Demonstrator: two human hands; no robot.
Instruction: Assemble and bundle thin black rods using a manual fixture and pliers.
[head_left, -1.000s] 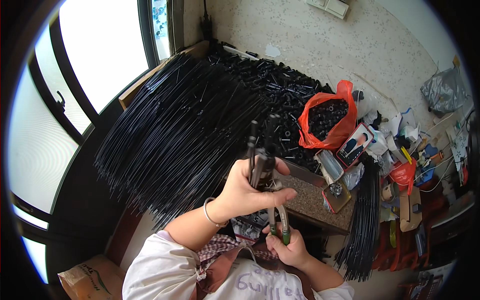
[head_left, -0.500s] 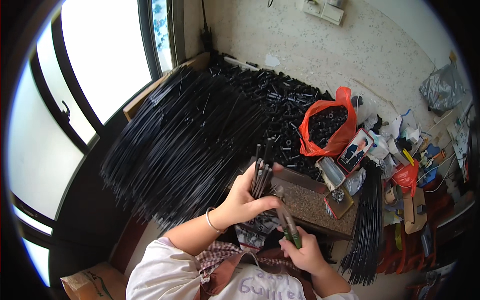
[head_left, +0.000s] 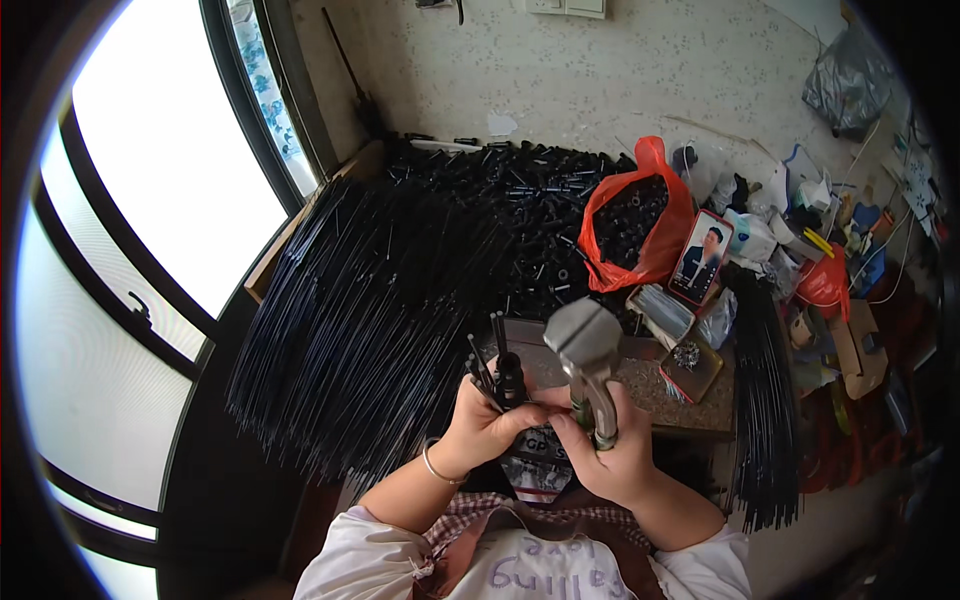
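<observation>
Left hand (head_left: pixel 480 425) grips black rods (head_left: pixel 490 365), right hand (head_left: pixel 610 455) holds a metal tool (head_left: pixel 585 365); the rod heap (head_left: pixel 370 300) upper-left looks largely unworked.

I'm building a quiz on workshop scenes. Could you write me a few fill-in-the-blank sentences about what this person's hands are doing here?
1. The right hand grips a metal ____ by its handle.
2. The left hand holds a few thin ____ rods.
3. The plastic bag full of small black parts is ____ in colour.
4. On the left wrist sits a thin ____.

Missing words: hammer; black; red; bracelet
</observation>
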